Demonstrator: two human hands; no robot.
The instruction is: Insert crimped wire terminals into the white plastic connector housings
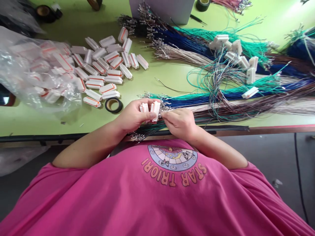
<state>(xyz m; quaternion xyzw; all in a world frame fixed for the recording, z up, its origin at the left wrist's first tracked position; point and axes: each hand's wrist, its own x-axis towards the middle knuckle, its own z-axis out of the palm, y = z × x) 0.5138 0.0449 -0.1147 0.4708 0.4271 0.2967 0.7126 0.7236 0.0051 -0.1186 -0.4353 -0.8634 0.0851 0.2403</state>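
My left hand [131, 114] is closed on two white connector housings, one under the thumb [155, 110] and another [144, 108] beside it, both with orange strips. Close to the right side of the nearer housing, my right hand [179, 123] has its thumb and forefinger pinched together. Whatever lies in that pinch is too small to make out. Bundles of crimped wires, blue [182, 102] and white [200, 109] among them, run behind and under my hands, their metal ends near my fingers.
Loose white housings [114, 78] lie on the green table [152, 75] beside a clear plastic bag [22, 62] of more. A black tape roll [114, 105] is left of my hands. Housings with wires fitted [236, 59] rest on the wire bundles at right. A grey box [162, 11] stands behind.
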